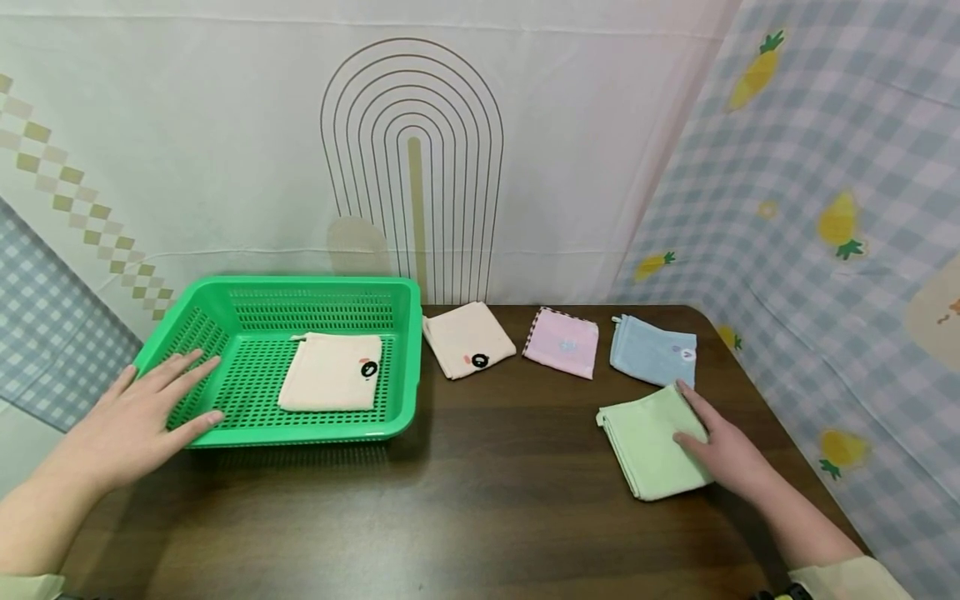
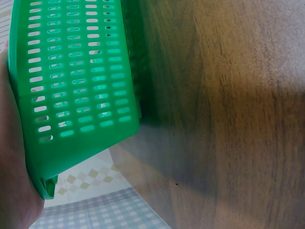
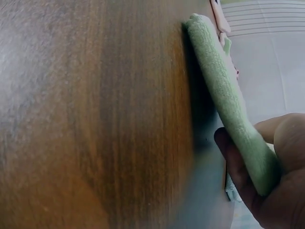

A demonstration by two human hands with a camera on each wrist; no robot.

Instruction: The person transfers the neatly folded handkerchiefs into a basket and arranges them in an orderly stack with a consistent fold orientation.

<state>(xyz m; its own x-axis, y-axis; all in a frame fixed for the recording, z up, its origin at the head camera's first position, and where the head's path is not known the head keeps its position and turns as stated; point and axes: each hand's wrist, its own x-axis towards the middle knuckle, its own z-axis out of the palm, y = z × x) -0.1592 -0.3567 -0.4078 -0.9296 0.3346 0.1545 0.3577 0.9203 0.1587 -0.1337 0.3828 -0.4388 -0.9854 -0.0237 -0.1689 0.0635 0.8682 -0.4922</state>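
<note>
A folded light green towel point(image 1: 652, 446) is gripped at its right side by my right hand point(image 1: 731, 454), thumb on top. In the right wrist view, fingers point(image 3: 233, 162) reach under the towel point(image 3: 221, 90), which is lifted off the table. My left hand point(image 1: 142, 412) rests with spread fingers over the near left corner of a green plastic basket point(image 1: 411, 367). The left wrist view shows that hand point(image 2: 16, 176) against the rim of the basket point(image 2: 81, 148). Inside the basket lies a folded cream towel point(image 1: 326, 375) with a small dark face patch.
Along the back of the dark wooden table point(image 1: 480, 492) lie another cream towel point(image 1: 461, 333), a pink-purple towel point(image 1: 562, 342) with a checked edge, and a blue towel point(image 1: 652, 350). Patterned cloth curtains point(image 1: 562, 150) hang behind and at both sides.
</note>
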